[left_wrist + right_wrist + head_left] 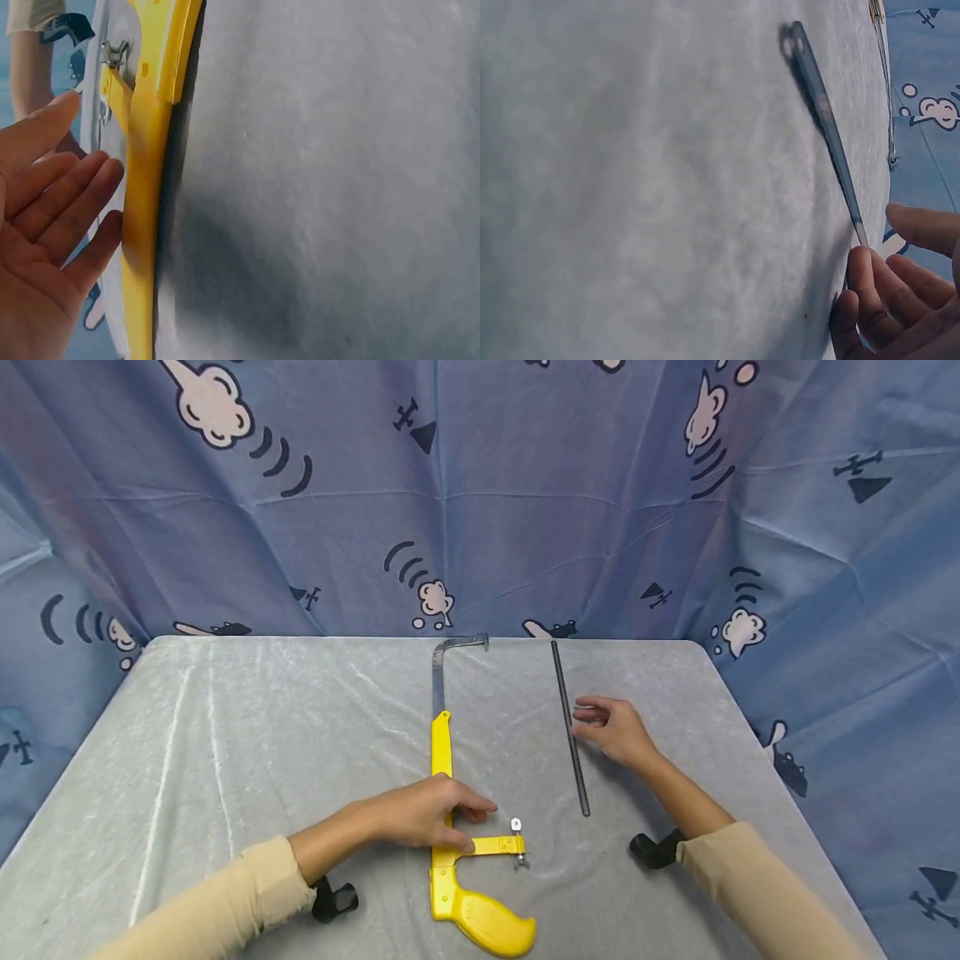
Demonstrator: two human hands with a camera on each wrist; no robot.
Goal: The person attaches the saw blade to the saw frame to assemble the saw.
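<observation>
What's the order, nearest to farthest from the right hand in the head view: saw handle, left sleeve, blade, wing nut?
1. Blade, just left of the right hand.
2. Wing nut, left and lower in view.
3. Saw handle, below the wing nut.
4. Left sleeve, lower left.

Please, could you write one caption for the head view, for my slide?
Left hand at a yellow hacksaw frame, right hand beside a loose dark blade, on a grey table.

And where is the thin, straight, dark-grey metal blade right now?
In the head view, the blade lies on the pale grey table, right of the yellow-and-silver hacksaw frame, just left of the person's right grip.
</observation>
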